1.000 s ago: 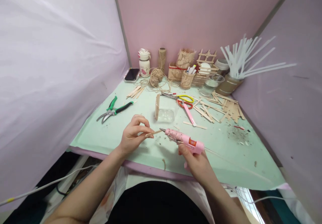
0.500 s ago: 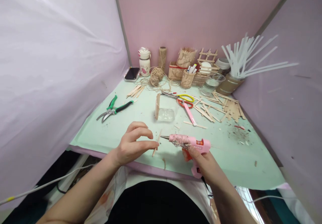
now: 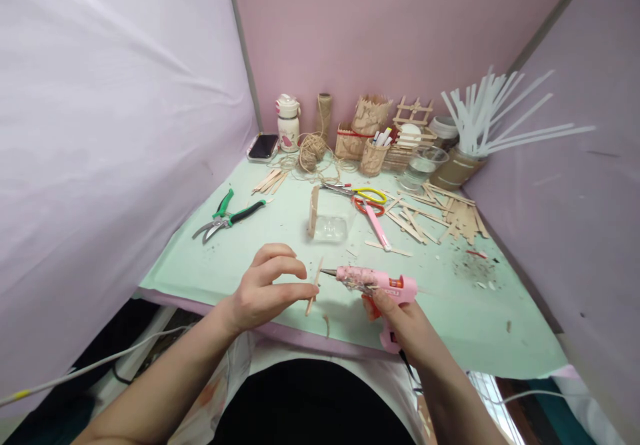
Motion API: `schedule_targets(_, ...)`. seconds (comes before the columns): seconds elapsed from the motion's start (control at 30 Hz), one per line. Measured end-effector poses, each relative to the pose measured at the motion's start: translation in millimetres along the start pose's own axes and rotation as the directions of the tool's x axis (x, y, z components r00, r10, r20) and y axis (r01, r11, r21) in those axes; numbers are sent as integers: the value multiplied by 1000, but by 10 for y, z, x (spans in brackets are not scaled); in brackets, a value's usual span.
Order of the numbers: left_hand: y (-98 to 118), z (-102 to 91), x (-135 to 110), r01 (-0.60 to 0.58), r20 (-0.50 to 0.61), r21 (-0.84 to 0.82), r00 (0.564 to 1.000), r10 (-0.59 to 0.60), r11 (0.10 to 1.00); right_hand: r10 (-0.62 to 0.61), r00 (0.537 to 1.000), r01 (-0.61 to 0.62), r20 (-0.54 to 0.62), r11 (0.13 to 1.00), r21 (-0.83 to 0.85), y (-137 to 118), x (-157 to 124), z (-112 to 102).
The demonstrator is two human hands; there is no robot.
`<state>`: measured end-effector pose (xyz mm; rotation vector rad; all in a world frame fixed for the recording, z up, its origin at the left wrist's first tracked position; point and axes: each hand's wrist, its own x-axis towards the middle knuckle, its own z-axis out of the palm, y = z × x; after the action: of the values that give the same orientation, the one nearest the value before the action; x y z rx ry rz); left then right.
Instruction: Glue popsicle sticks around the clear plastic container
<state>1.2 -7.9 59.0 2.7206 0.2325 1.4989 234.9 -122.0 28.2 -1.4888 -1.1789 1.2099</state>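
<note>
Between the thumb and fingers of my left hand (image 3: 273, 285) is a thin wooden craft stick (image 3: 315, 286), held tilted above the near part of the table. My right hand (image 3: 400, 315) grips a pink hot glue gun (image 3: 375, 279) by its handle. The gun's metal nozzle points left and lies close beside the stick; whether they touch I cannot tell. Behind both hands stands a clear plastic container (image 3: 331, 226) with a wooden piece along its left side.
Green-handled pruning shears (image 3: 227, 217) lie at left. Scissors (image 3: 370, 195), a pink utility knife (image 3: 377, 226) and scattered craft sticks (image 3: 415, 218) lie right of the container. Behind are twine (image 3: 313, 151), a water cup (image 3: 421, 165) and glue sticks (image 3: 475, 118) in a brown holder.
The stick in my left hand has shifted and turned slightly beside the nozzle. The glue gun has stayed almost in place.
</note>
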Motion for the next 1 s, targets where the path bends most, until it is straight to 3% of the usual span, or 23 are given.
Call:
schedule_targets(0.13, 1, -2, -14, -5, 3, -9, 1000, 5, 1000, -10, 1000, 10, -12, 1000, -11, -33, 12, 13)
schedule_targets(0.3, 4, -2, -33, 5, 12, -11, 1000, -4, 1000, 88, 996, -88, -23, 996, 9, -51, 29, 23)
schedule_targets(0.47, 16, -7, -19, -3, 6, -8, 1000, 3, 1000, 27, 1000, -27, 4, 1000, 15, -52, 48, 25)
schedule_targets(0.8, 27, -11, 7, -24, 13, -13, 1000, 24, 1000, 131, 991, -130, -28, 990, 48, -15, 49, 29)
schedule_targets(1.0, 35, -9, 6, -17, 16, -12, 1000, 17, 1000, 122, 991, -120, -49, 992, 37, -14, 57, 25)
